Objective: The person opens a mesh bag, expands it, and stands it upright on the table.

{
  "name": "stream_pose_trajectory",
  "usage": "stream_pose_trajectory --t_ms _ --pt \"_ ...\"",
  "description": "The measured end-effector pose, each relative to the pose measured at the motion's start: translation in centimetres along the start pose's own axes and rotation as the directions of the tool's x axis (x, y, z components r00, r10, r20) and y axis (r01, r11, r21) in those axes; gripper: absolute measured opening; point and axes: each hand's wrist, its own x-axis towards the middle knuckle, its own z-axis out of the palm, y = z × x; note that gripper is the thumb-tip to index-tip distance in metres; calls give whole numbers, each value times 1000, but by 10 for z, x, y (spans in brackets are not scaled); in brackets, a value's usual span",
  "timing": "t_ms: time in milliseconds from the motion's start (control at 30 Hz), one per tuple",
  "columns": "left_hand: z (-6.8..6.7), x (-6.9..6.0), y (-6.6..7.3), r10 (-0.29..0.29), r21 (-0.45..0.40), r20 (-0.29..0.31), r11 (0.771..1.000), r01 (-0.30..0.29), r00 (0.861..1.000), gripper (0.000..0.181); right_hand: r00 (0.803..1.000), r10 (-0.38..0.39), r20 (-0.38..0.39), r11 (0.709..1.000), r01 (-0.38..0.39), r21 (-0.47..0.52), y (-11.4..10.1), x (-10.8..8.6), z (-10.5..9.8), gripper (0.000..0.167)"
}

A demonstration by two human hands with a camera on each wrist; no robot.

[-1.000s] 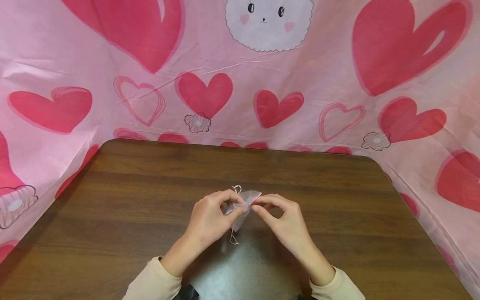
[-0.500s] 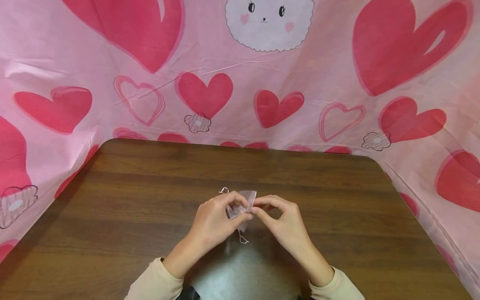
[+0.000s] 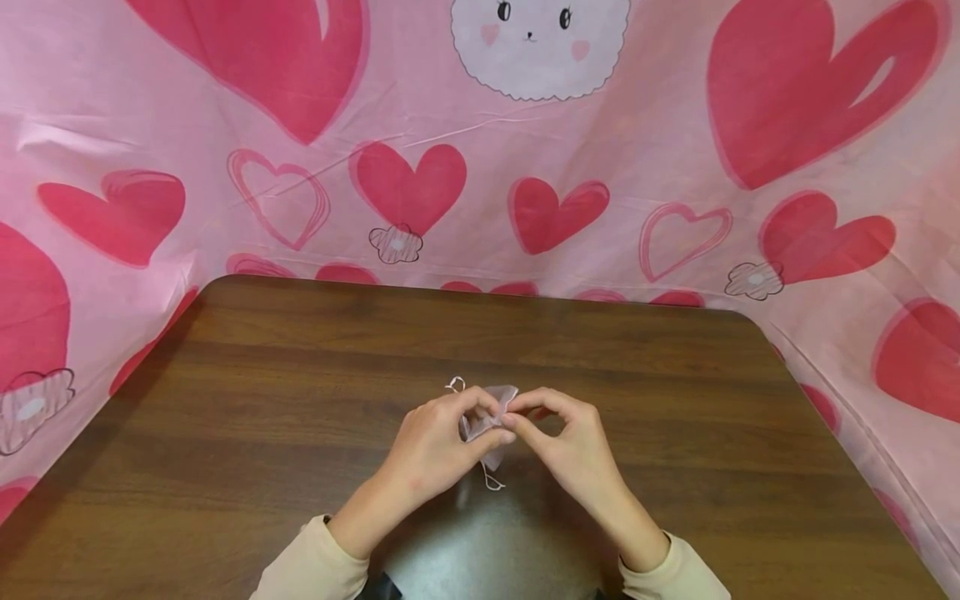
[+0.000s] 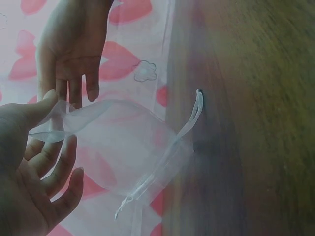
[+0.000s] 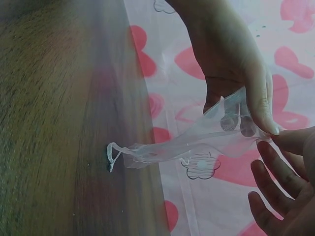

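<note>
A sheer white organza drawstring pouch [image 3: 496, 454] hangs between my two hands above the table. My left hand [image 3: 435, 437] holds it at the upper edge, thumb and index finger pinching. Some left fingertips show through the thin cloth in the right wrist view. With thumb and index finger, my right hand [image 3: 566, 429] pinches the same edge, so both hands' fingertips nearly meet. In the left wrist view, the pouch body [image 4: 128, 147] spreads downward toward the table side. Its thin white drawstring loops [image 5: 114, 153] stick out at the lower end. No contents show inside.
The brown wood-grain table [image 3: 300, 400] extends around both hands. Behind it and along the sides hangs a pink cloth [image 3: 480, 200] printed with red hearts. Light-coloured sleeves [image 3: 318, 560] cover the forearms at the front.
My left hand has shifted slightly right, its thumb moving close to the right fingertips. The pouch has turned and folded a little, its loops shifting with it. My right hand has stayed nearly still.
</note>
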Motion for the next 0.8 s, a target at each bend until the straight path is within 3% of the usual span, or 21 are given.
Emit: stream_pose_trajectory --t_ms 200,533,800 --pt "0 1 0 4 12 20 1000 -5 1000 18 999 39 -11 999 -40 -17 -1 2 -2 8" --pt "-2 2 -2 -10 2 69 1000 10 998 18 999 35 -32 998 -37 -49 -2 4 -3 10" --pt "-7 4 -3 -38 36 64 999 36 997 21 998 50 -36 998 -51 -33 -2 4 -4 9"
